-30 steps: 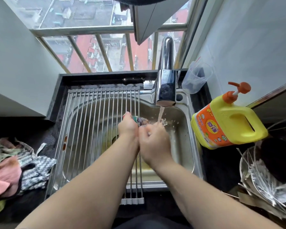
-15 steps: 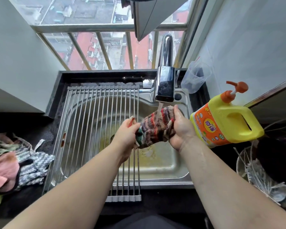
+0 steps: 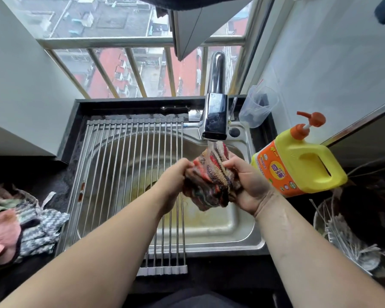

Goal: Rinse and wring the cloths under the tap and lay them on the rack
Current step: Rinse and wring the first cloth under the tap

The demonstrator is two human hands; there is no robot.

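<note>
A striped multicoloured cloth (image 3: 211,178) hangs bunched over the steel sink (image 3: 209,225), right under the running tap (image 3: 216,116). Water falls onto its upper edge. My left hand (image 3: 176,176) grips the cloth's left side. My right hand (image 3: 247,185) grips its right side, fingers curled into the fabric. A roll-up wire rack (image 3: 125,174) covers the left part of the sink and carries nothing. A heap of other cloths (image 3: 16,227), pink, green and grey-patterned, lies on the dark counter at the far left.
A yellow detergent jug (image 3: 298,165) with an orange pump stands just right of the sink, close to my right hand. A clear plastic cup (image 3: 257,107) sits behind the tap. A bowl of utensils (image 3: 351,236) is at the right. Window bars stand behind the sink.
One second ago both hands squeezed the cloth tightly together under the stream. They have since drawn apart and spread the cloth, which now hangs lower between them.
</note>
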